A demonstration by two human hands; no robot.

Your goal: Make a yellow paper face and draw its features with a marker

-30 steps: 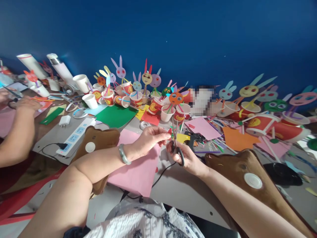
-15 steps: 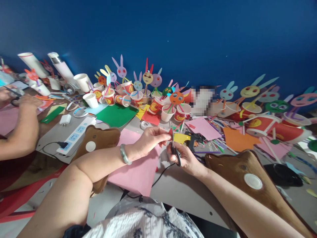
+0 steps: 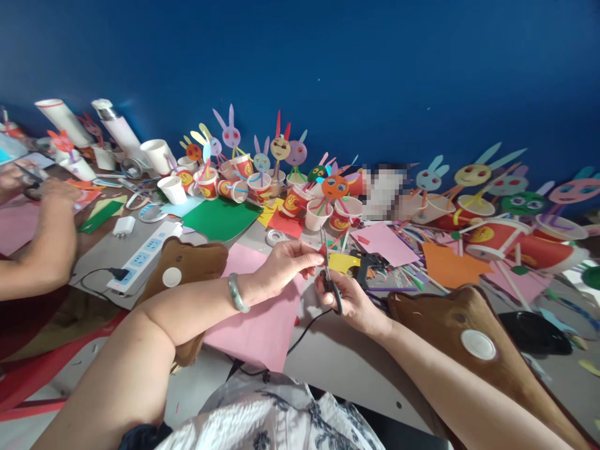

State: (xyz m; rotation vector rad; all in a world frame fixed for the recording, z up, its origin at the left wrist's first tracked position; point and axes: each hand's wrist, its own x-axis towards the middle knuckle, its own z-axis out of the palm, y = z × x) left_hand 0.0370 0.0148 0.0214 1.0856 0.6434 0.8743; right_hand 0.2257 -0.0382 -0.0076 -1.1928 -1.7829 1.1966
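Observation:
My right hand (image 3: pixel 347 299) is closed round the black handles of a pair of scissors (image 3: pixel 335 292), with the blades pointing away from me. My left hand (image 3: pixel 293 261) pinches a small red paper piece (image 3: pixel 323 251) right at the blades; most of it is hidden by my fingers. Beneath my left hand lies a big pink paper sheet (image 3: pixel 257 319). Just beyond the scissors are a yellow paper piece (image 3: pixel 344 262) and a black tool (image 3: pixel 368 269) whose kind I cannot make out.
Paper cups (image 3: pixel 319 214) with paper rabbit heads line the blue wall. Two brown cushions (image 3: pixel 469 337), a power strip (image 3: pixel 145 256), a green sheet (image 3: pixel 222 217), an orange sheet (image 3: pixel 447 264) and a black mouse (image 3: pixel 534 332) lie around. Another person's hand (image 3: pixel 60 190) works at far left.
My hands, the scissors and the red paper stay almost in place. At far left the other person's arm has shifted slightly.

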